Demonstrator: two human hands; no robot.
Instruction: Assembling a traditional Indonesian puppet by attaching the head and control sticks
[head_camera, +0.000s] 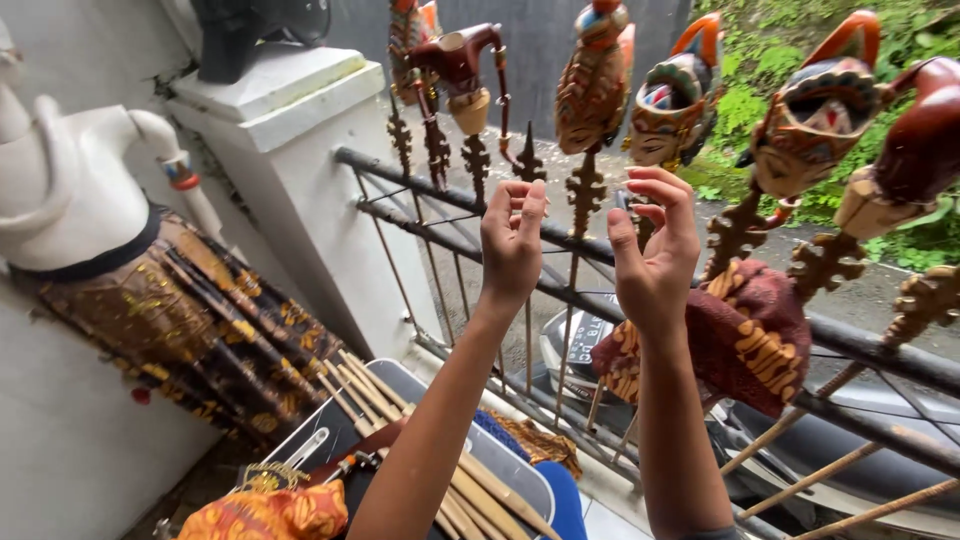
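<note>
Both my hands are raised before a dark metal railing (450, 195) topped with spikes. My left hand (512, 240) has its fingertips pinched together at a spike, just below an orange carved puppet head (595, 80). My right hand (655, 250) curls its fingers next to a painted puppet head (670, 110) stuck on another spike. I cannot tell whether either hand grips something small. A dark red patterned cloth (750, 335) hangs on the railing by my right wrist.
More carved puppet heads (815, 125) stand on spikes to the right. A white unpainted puppet (80, 180) in a brown batik skirt hangs at left. A tray with wooden rods (480, 490) lies below. A white pillar (290, 160) and a parked scooter (830, 440) stand nearby.
</note>
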